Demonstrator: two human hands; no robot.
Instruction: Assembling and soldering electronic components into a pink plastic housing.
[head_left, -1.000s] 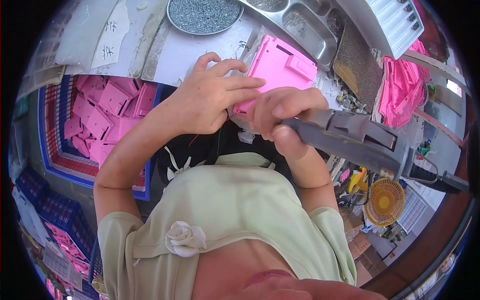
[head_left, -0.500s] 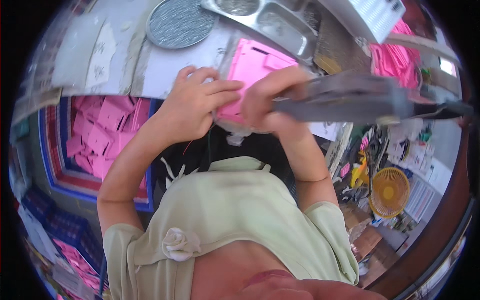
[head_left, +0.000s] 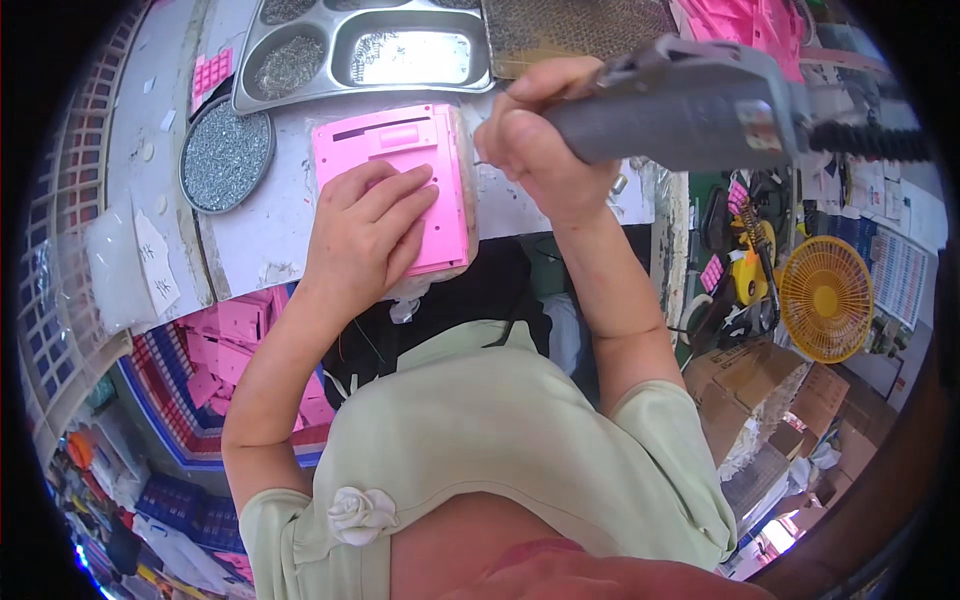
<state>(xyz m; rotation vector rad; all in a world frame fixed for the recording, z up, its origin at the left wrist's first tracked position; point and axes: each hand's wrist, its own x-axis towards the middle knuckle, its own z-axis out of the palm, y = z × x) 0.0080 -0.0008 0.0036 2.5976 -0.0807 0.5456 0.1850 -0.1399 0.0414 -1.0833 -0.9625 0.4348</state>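
A pink plastic housing [head_left: 452,215] with slots and holes lies on a padded, plastic-wrapped block at the worktable's near edge. My left hand [head_left: 365,230] rests flat on its lower left part, fingers stretched out and slightly apart. Just right of the housing, my right hand [head_left: 548,150] is wrapped round the front end of a grey electric screwdriver [head_left: 680,118]. The screwdriver lies nearly level, its tip toward the left, apart from the housing. A black coiled cord [head_left: 865,140] leaves its rear end.
Small silver screws [head_left: 228,155] fill a round dish left of the housing. Behind it stands a metal compartment tray [head_left: 333,45] holding small metal parts. A blue-edged crate [head_left: 175,425] of pink pieces is at lower left. A yellow round basket [head_left: 825,300] stands at right.
My right hand and the screwdriver have moved off the pink housing to its right. My left hand has shifted from the housing's left edge onto its face. The whole view has also shifted.
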